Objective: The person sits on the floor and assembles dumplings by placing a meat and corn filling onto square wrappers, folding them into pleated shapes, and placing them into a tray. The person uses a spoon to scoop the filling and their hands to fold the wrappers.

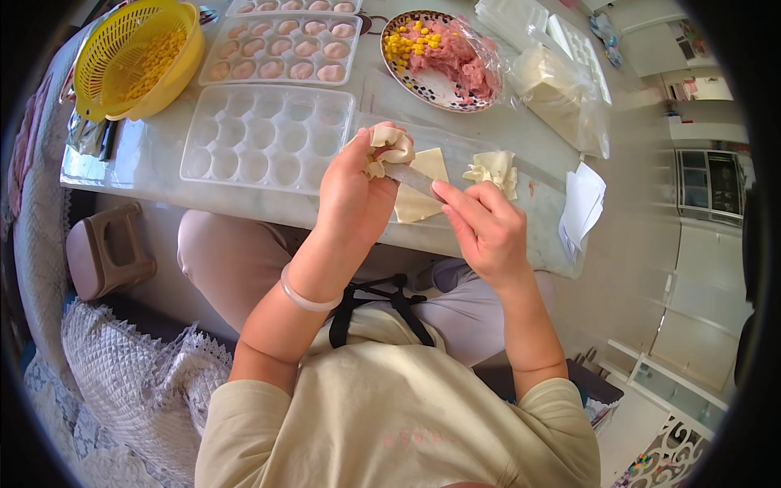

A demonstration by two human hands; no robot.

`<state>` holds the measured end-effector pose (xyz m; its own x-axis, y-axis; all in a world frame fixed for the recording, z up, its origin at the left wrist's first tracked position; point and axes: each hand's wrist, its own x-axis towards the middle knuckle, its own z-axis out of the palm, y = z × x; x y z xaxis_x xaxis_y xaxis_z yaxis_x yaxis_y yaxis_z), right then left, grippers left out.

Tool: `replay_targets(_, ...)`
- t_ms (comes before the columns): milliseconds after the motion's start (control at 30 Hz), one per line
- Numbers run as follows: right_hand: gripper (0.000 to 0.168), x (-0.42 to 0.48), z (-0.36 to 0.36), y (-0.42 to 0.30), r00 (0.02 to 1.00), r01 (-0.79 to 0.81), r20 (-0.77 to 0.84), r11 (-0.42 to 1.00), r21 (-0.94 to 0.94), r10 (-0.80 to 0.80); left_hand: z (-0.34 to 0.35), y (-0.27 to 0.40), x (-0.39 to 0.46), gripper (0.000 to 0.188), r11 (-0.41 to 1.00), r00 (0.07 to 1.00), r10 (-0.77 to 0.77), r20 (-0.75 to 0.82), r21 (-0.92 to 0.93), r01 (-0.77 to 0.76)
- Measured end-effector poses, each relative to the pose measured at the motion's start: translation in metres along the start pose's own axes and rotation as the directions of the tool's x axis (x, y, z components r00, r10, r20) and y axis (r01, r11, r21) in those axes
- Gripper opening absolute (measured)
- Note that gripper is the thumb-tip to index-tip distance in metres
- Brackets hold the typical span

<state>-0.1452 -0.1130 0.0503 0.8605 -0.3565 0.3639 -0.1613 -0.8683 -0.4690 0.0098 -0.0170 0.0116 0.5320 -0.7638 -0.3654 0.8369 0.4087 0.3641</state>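
In my left hand point(360, 180) sits a gathered dough wrapper point(393, 145), its edges folded and ruffled; any filling inside is hidden. My right hand point(488, 229) grips a flat, narrow spreader point(415, 181), whose far end reaches the wrapper. Beneath the spreader lies a flat square stack of wrappers point(421, 204). To its right is a crumpled wrapper point(495, 171). Beyond my hands, a patterned plate point(436, 96) holds pink minced meat point(454, 58) and yellow corn kernels point(412, 43).
A white plastic tray with round hollows point(262, 134) lies left of my hands. Behind it, another tray point(213, 52) holds several wrapped dumplings point(280, 47). A yellow colander point(91, 67) contains corn. Bagged wrappers point(549, 79) and white paper point(583, 204) lie at the right.
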Motion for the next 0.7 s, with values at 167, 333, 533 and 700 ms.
replay_targets(167, 0.031, -0.009, 0.000, 0.000, 0.997, -0.060, 0.050, 0.988, 0.143, 0.053, 0.003, 0.007, 0.003, 0.039, 0.995, 0.998, -0.049, -0.050, -0.088, 0.044)
replay_targets(333, 0.029, -0.001, 0.008, -0.004, 0.994, -0.110, 0.035, 0.971, 0.214, 0.105, 0.002, 0.006, 0.001, 0.039, 0.977, 0.990, -0.083, 0.113, -0.186, 0.103)
replay_targets(533, 0.028, -0.001, 0.009, -0.002, 0.988, -0.133, -0.043, 0.964, 0.229, 0.146, -0.021, 0.006, 0.005, 0.050, 0.973, 0.935, -0.054, 0.350, -0.191, 0.128)
replay_targets(700, 0.027, -0.003, 0.004, -0.002, 0.981, -0.172, -0.043, 0.953, 0.249, 0.189, -0.020, 0.007, 0.005, 0.052, 0.961, 0.933, -0.096, 0.348, -0.212, 0.178)
